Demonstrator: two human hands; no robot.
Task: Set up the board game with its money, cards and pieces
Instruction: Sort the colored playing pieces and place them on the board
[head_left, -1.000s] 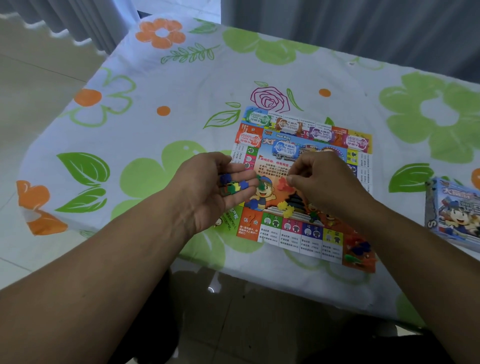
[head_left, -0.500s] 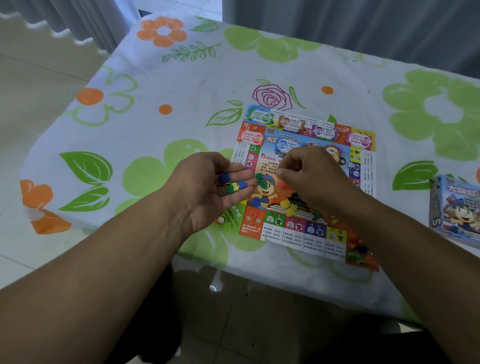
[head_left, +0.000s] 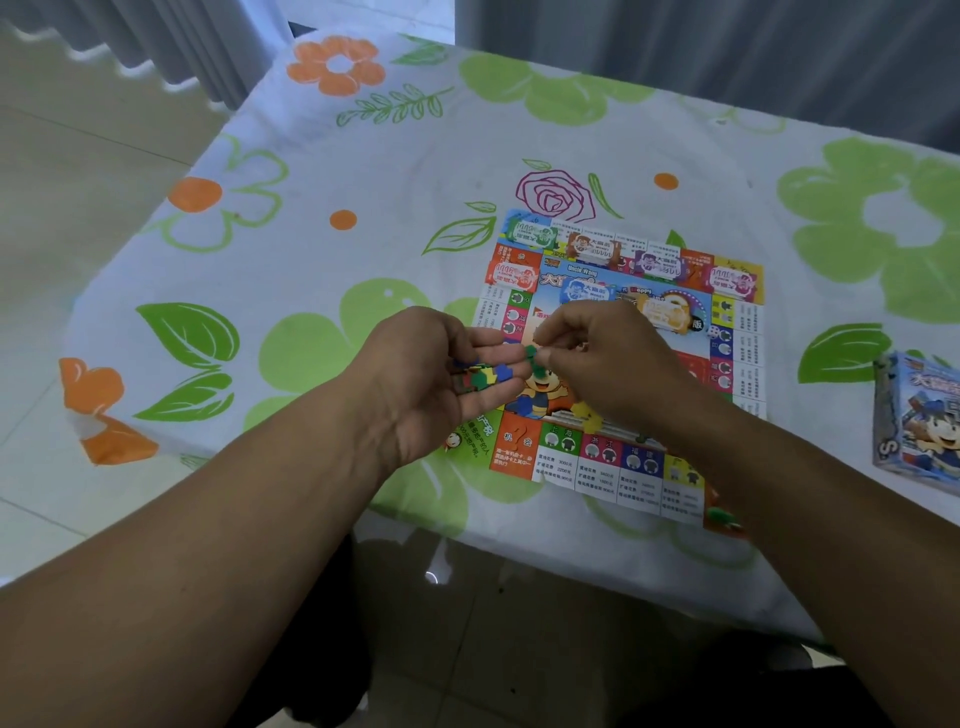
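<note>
A colourful paper game board (head_left: 602, 457) lies flat on the flowered tablecloth. Small stacks of play money (head_left: 584, 244) sit along its far edge and on its centre. My left hand (head_left: 431, 379) hovers over the board's left edge, palm up, cupping several small plastic pieces (head_left: 480, 375) in blue, green, yellow and red. Just to its right, my right hand (head_left: 602, 358) pinches a green piece (head_left: 531, 352) between thumb and fingertips, close to the left hand's fingertips. A yellow piece (head_left: 589, 415) and a few green pieces (head_left: 722, 517) lie on the board.
The game's box (head_left: 917, 426) stands at the table's right edge. The table (head_left: 363, 156) has a rounded left corner, and its near edge runs just below the board. Curtains hang behind the table. Tiled floor shows on the left and below.
My right hand has moved left, from above the board's middle toward the left hand's fingertips. It now pinches a green piece there. The left hand has stayed in place.
</note>
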